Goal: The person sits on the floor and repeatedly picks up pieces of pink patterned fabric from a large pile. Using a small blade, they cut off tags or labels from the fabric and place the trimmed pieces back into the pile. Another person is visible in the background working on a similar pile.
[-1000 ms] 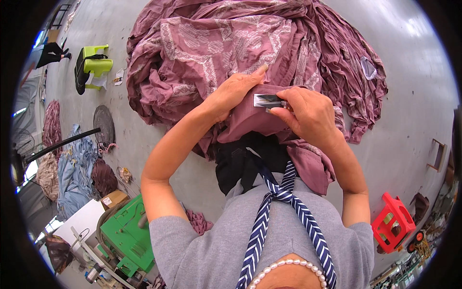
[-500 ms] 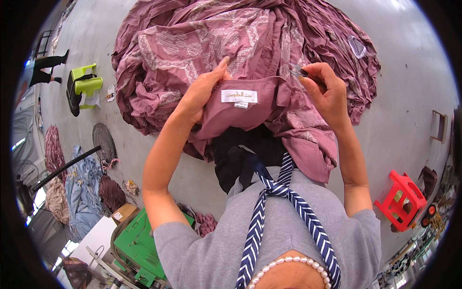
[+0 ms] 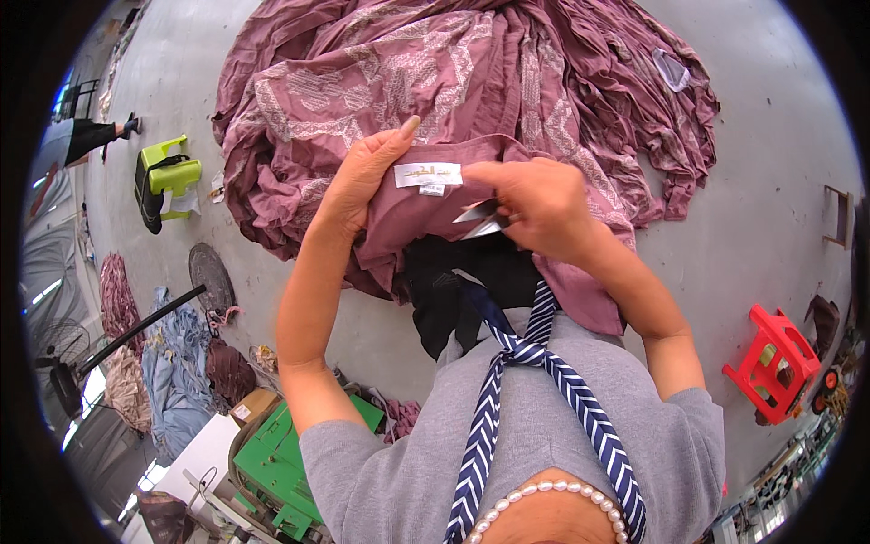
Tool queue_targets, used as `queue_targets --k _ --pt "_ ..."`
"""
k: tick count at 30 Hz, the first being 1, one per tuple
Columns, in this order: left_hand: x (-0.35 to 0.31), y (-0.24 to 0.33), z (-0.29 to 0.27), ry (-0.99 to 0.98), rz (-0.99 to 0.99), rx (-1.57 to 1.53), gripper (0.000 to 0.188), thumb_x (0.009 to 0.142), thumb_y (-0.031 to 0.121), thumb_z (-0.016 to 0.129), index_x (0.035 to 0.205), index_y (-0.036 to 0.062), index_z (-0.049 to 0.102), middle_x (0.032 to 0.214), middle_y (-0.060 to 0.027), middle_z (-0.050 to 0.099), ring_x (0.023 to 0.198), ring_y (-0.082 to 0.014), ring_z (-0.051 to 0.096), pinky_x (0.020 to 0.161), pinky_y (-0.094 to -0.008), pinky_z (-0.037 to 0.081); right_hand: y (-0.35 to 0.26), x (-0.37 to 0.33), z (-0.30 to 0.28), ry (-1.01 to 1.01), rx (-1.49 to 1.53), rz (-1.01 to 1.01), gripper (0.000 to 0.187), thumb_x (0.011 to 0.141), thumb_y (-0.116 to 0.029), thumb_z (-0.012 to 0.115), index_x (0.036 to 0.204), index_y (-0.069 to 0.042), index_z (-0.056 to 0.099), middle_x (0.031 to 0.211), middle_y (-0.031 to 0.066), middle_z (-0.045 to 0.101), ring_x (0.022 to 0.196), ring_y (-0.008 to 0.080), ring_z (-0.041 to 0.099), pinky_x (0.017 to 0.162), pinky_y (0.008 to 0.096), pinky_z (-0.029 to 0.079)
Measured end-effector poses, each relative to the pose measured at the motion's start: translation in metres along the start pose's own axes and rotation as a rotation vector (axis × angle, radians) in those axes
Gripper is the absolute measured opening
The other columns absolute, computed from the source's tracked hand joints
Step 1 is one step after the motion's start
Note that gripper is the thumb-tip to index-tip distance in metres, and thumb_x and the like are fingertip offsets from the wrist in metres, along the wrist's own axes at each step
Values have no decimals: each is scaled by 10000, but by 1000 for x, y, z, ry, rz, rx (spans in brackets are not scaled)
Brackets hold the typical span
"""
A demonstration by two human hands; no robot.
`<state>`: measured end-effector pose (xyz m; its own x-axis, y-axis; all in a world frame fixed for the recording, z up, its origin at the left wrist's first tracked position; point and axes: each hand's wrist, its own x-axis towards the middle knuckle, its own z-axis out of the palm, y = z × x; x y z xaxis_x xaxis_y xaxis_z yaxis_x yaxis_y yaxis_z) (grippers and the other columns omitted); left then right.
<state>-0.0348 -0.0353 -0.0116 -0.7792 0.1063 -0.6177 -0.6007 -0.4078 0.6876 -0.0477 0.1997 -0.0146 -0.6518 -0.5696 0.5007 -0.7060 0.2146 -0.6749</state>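
Note:
A mauve embroidered garment (image 3: 401,225) is stretched out in front of me, its neck part bearing a white label (image 3: 428,174) with a small tag under it. My left hand (image 3: 361,178) grips the cloth just left of the label, thumb pointing up. Thread snips (image 3: 482,218) are in my right hand (image 3: 551,207), their blades pointing left below the label. The right index finger reaches to the cloth at the label's right edge. Some of the snips is hidden by the curled fingers.
A large heap of mauve embroidered cloth (image 3: 308,109) lies beyond my hands, with a clear plastic piece (image 3: 671,71) on it. Around me are a lime-green stool (image 3: 172,170), a red stool (image 3: 773,364), a green machine table (image 3: 294,453), blue cloth (image 3: 179,381) and a fan (image 3: 63,367).
My right hand has come left and down with the snips, from beside the garment to the label's right edge. The left hand, still on the cloth, has shifted slightly left.

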Motion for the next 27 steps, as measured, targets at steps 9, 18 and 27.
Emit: queue_targets --k 9,18,27 --pt "-5 -1 -14 16 28 -58 220 921 268 588 917 53 632 811 -20 655 671 -78 622 601 -234 527 3 -6 -14 134 351 347 140 760 -42 692 880 -46 620 659 -32 550 536 46 456 496 205 362" --pt "4 2 -24 -3 71 -79 208 928 248 576 958 50 629 841 -37 666 681 -95 634 615 -240 539 28 -22 -34 -12 219 668 231 801 -197 720 922 -30 615 620 -12 517 536 58 435 491 224 338" --pt "-9 20 -30 389 727 1266 113 732 149 720 764 61 656 746 -90 654 714 -213 636 672 -332 497 36 16 -12 40 224 438 42 801 -36 627 792 -15 592 590 -12 448 533 48 399 485 224 328"
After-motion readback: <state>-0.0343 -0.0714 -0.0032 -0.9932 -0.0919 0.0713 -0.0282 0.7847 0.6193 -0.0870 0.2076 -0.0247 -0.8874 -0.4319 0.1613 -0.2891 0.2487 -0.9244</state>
